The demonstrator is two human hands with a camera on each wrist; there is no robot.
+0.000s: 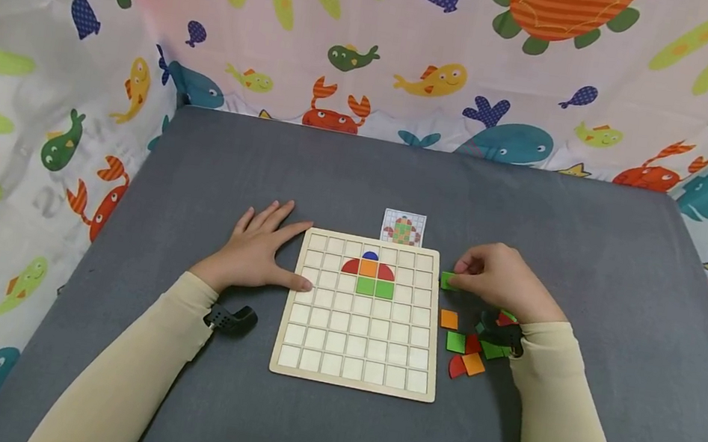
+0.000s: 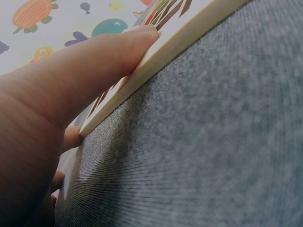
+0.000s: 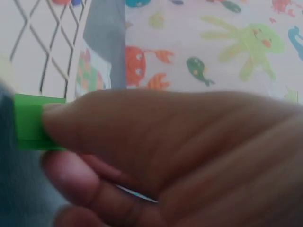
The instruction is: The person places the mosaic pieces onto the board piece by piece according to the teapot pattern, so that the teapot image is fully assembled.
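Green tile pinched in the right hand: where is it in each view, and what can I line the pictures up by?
Head: right of centre, the green tile sits under the fingertips of the right hand, beside the upper right edge of the wooden grid board.
Left wrist: not in it.
Right wrist: at the left edge, about mid-height, by the thumb tip.
Shared landmark: the wooden grid board.

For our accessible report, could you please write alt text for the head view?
A person's right hand pinches a green piece beside a wooden grid board, while the left hand touches the board's left edge. Colored pieces lie on the board and to its right; a small pattern card lies at its far edge.
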